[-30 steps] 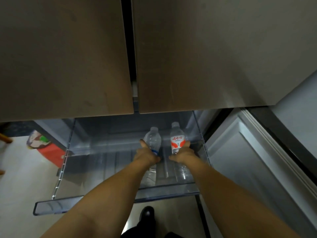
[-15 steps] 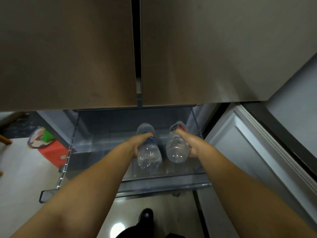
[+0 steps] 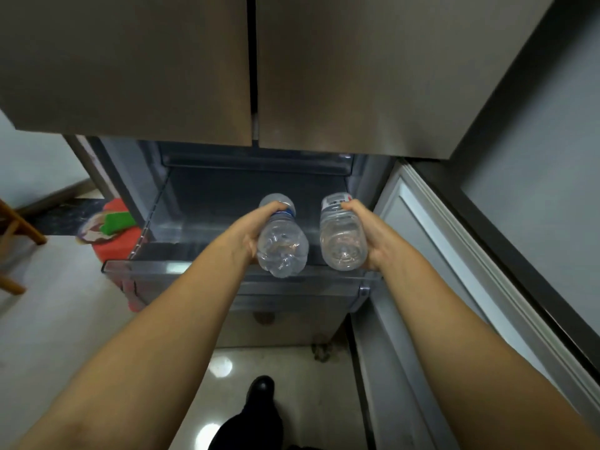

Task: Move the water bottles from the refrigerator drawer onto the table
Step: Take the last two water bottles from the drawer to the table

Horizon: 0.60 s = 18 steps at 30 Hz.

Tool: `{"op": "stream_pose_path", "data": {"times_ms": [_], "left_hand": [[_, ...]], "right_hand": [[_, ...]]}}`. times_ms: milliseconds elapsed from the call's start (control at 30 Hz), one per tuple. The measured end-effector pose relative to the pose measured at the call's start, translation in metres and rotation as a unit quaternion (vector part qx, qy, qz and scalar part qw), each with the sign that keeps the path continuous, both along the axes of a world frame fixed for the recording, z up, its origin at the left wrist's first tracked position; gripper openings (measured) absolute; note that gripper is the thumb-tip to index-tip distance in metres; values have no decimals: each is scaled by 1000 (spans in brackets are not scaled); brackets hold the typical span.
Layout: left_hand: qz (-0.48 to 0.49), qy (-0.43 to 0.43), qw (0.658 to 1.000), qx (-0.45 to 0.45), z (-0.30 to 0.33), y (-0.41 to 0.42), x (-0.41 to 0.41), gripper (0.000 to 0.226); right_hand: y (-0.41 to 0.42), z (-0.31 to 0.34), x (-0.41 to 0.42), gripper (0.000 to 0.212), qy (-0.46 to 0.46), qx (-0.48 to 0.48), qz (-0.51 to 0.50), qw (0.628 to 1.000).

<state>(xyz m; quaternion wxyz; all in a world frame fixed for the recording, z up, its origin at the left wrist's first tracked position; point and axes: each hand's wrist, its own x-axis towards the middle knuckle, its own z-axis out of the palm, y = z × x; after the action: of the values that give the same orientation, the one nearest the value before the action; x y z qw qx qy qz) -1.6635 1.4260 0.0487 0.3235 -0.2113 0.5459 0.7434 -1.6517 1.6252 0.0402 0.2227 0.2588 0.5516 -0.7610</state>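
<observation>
Head view: both bottles are hovering above the open refrigerator drawer [image 3: 201, 271].
Left hand [image 3: 250, 227]: fingers are curling around blue-labelled bottle [image 3: 281, 245].
Right hand [image 3: 367, 232]: fingers are wrapping barcode-labelled bottle [image 3: 341, 241]; writing unreadable.

Both forearms are bare, no sleeves reaching them; below, dark trousers [image 3: 246, 427] end in a glossy black shoe [image 3: 259, 389].

Drawer [image 3: 240, 271] pulled out, open above; upper doors [image 3: 253, 76] overhang its rear. Open door [image 3: 454, 254] hems right side; floor [image 3: 48, 319] left open.
</observation>
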Motion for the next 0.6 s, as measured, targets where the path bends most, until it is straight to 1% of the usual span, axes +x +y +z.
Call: {"op": "stream_pose_path", "data": {"times_ms": [100,167,233,367,500,600], "left_hand": [[7,12,1000,24,7,-4,27,27],[14,17,1000,15,9,-10,41,30],[29,22,999,3,12,-16,54,31],[32,36,999,-15,10,-30,75,40],[31,67,997,-21,7,-47,105,31],[52,101,993,-42,7,-76,135,36]], "right_hand": [[-7,4,26,38,14,-28,10,999],[-12,5,39,37,27,-44,16,999],[-19,8,51,38,38,-45,24,998],[-36,12,74,51,50,-43,46,997],[-61,19,98,50,72,-41,60,995],[-93,23,119,54,87,-37,62,994]]}}
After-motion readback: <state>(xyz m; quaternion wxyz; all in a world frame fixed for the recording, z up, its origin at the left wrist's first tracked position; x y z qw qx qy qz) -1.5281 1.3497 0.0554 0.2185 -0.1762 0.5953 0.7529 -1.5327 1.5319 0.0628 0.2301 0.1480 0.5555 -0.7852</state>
